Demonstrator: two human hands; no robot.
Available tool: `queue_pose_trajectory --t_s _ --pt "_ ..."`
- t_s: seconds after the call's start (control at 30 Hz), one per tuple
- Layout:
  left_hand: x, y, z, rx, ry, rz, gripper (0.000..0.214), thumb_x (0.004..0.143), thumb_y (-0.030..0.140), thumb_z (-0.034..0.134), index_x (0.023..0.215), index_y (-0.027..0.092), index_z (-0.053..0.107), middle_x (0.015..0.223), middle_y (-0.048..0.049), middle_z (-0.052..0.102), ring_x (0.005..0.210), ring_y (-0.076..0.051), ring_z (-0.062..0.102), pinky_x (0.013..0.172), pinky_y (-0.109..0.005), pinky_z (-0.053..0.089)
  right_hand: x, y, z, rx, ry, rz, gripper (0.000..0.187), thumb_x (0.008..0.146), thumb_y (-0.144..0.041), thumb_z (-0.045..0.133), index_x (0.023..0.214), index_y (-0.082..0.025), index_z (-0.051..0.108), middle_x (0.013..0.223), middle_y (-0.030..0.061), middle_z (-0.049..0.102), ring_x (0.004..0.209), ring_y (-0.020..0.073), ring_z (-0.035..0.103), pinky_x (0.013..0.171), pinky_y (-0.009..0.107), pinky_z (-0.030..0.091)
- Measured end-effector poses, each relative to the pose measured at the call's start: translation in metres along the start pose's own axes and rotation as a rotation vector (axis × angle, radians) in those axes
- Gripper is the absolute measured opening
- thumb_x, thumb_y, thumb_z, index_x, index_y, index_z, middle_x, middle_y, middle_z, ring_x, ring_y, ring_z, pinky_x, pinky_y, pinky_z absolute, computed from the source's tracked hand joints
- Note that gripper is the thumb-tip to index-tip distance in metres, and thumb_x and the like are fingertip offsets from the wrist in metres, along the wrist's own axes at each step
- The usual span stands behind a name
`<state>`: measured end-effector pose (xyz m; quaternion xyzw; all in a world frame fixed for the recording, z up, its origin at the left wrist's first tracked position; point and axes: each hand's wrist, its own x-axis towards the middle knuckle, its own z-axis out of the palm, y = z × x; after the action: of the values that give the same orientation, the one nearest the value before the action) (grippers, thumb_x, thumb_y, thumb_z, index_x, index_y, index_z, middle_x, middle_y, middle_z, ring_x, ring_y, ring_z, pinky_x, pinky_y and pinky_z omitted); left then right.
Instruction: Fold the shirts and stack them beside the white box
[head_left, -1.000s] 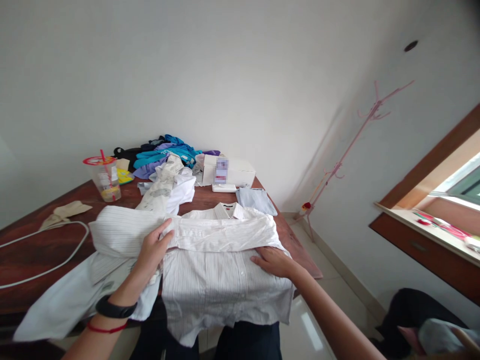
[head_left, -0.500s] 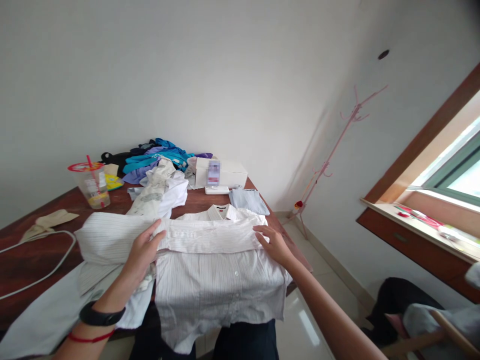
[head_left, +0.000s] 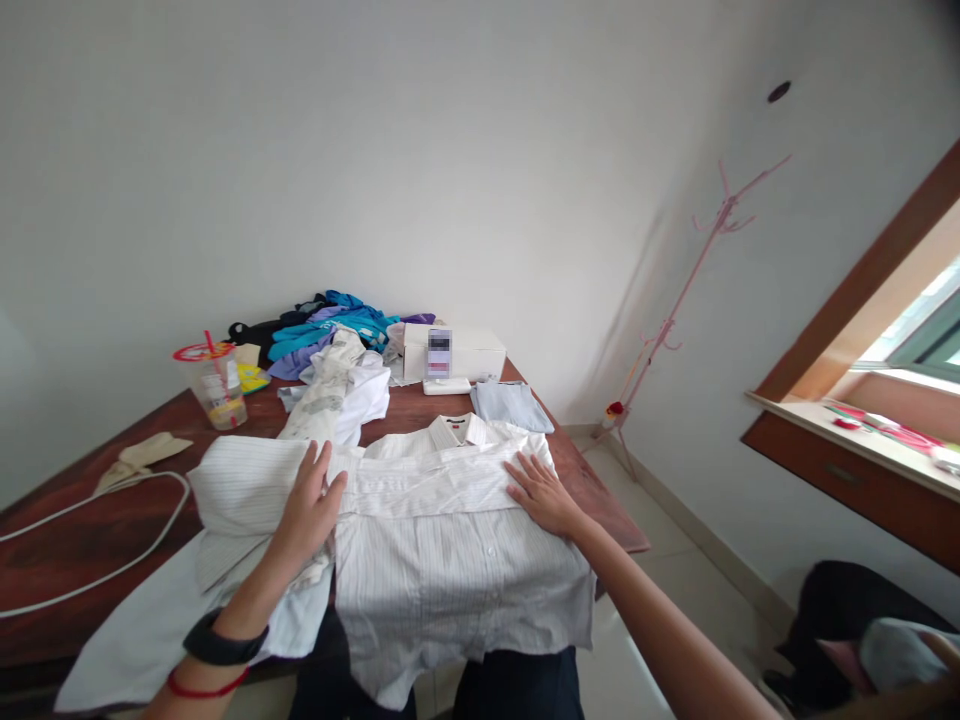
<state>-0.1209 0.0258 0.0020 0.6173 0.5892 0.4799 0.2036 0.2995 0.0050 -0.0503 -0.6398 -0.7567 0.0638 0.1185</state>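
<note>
Leftmost, a white cable (head_left: 188,490) loops over the dark-brown worktop (head_left: 592,500) at the lower left of the frame, with a crumpled beige cloth (head_left: 142,457) just above it. A lidded plastic cup (head_left: 217,390) with a red straw stands at middle left. Below, a pale garment (head_left: 142,625) trails to the lower-left corner, partly beneath striped fabric (head_left: 247,490). The left hand (head_left: 311,510), wearing a black wristband (head_left: 225,640), lies at the edge of this fabric, fingers bunched, thumb apart; contact at the fingertips cannot be made out. Behind it rises a heap of clothes (head_left: 330,325), blue, purple and black.

At lower centre lies the striped shirt (head_left: 457,570), collar away from the viewer, a sleeve laid across its chest and its hem hanging over the near edge. Beyond it is a white box (head_left: 480,352); to the right of the collar lies a folded grey-blue cloth (head_left: 512,405). The right hand (head_left: 544,495) rests palm down on the shirt's right side, fingers slightly spread. A pink coat stand (head_left: 694,270) leans at upper right.
</note>
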Motion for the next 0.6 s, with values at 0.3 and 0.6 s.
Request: queue_pose_trajectory --t_s 0.3,0.6 --pt "-0.017 0.012 0.011 0.441 -0.402 0.573 0.052 0.102 0.038 0.041 0.152 0.023 0.047 0.164 -0.0076 0.032 0.153 -0.032 0.025 0.121 -0.051 0.031 0.000 0.002 0.002 0.035 0.025 -0.021 0.058 0.103 -0.058 0.038 0.155 -0.033 0.038 0.167 0.0069 0.024 0.155 0.0344 0.015 0.123 0.058 0.019" --pt "-0.037 -0.014 0.034 0.744 -0.438 0.554 0.056 0.100 0.049 0.045 0.151 0.026 0.049 0.161 -0.0085 0.035 0.150 -0.036 0.030 0.120 -0.059 0.024 0.002 0.005 0.005 0.016 0.030 -0.023 0.057 0.103 -0.056 0.040 0.155 -0.033 0.038 0.167 0.0071 0.026 0.154 0.0342 0.017 0.122 0.057 0.020"
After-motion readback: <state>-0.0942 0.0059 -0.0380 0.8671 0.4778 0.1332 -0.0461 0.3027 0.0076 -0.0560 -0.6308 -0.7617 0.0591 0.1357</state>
